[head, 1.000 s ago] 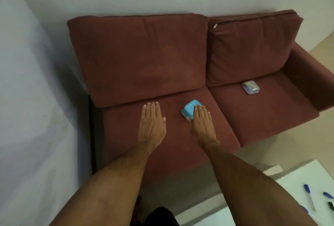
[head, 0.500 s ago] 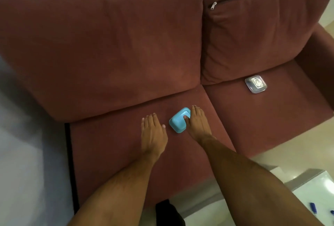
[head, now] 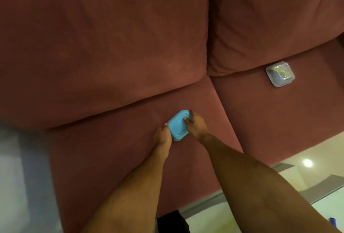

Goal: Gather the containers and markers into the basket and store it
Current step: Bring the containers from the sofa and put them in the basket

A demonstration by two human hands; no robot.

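A small light-blue container (head: pixel 178 126) with a lid lies on the left seat cushion of a red sofa (head: pixel 115 145). My right hand (head: pixel 197 126) grips its right side, thumb on the lid and fingers curled round the far edge. My left hand (head: pixel 162 137) holds its left side with fingers round the edge. A clear lidded container (head: pixel 280 74) sits on the right seat cushion near the backrest, well away from both hands. The tip of a blue marker (head: pixel 334 223) shows at the bottom right edge. No basket is in view.
Two red back cushions (head: pixel 104 42) fill the upper frame. A white table surface (head: pixel 323 212) lies at the lower right, with shiny beige floor (head: pixel 305 150) between it and the sofa. A grey wall (head: pixel 14 176) runs along the left.
The view has closed in on the sofa. My left hand slid right to the blue container, and both hands went from lying flat beside it to gripping its sides.
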